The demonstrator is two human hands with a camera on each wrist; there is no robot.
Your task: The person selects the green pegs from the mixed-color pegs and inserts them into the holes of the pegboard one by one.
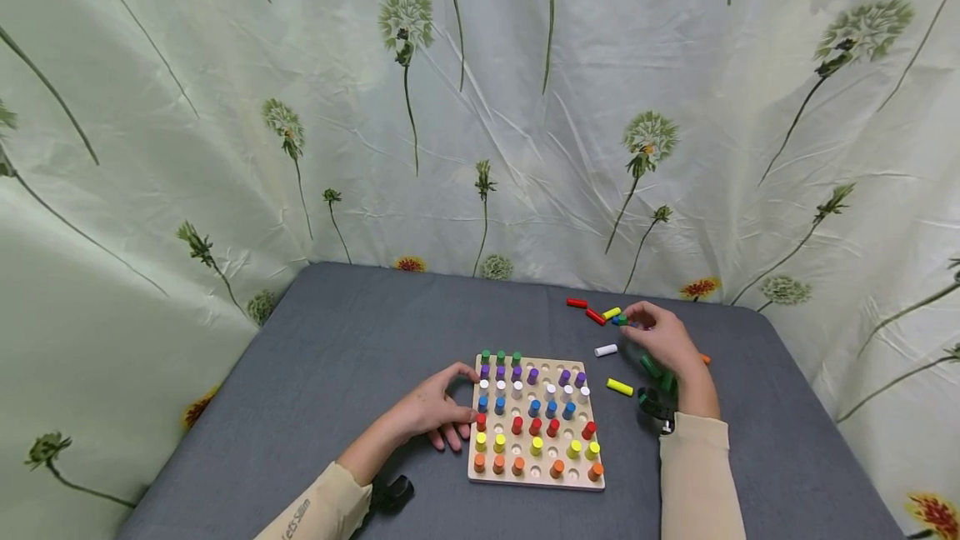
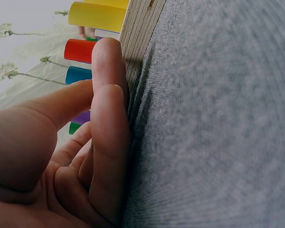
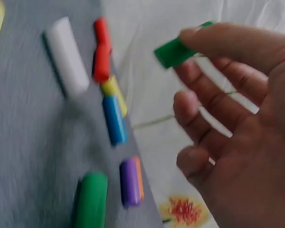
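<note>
A light wooden pegboard (image 1: 517,480) holds rows of coloured pegs, with some holes bare among them. My left hand (image 1: 427,407) lies at the board's left side, its fingertips touching the edge beside the red and blue pegs. In the left wrist view, fingers (image 2: 109,128) rest along the board's wooden side, close over the cloth. Beyond the board's far right corner, my right hand (image 1: 667,344) pinches a green peg (image 3: 173,52) between thumb and index finger, above the loose pegs. The other fingers are loosely bent.
Loose pegs lie right of the board and behind it: a white one (image 1: 606,350), a yellow one (image 1: 619,387), red ones (image 1: 577,303), and green ones (image 1: 651,367) near the right wrist. A purple peg (image 3: 130,183) lies against an orange one. A flowered curtain (image 1: 525,107) hangs behind the grey table (image 1: 390,315).
</note>
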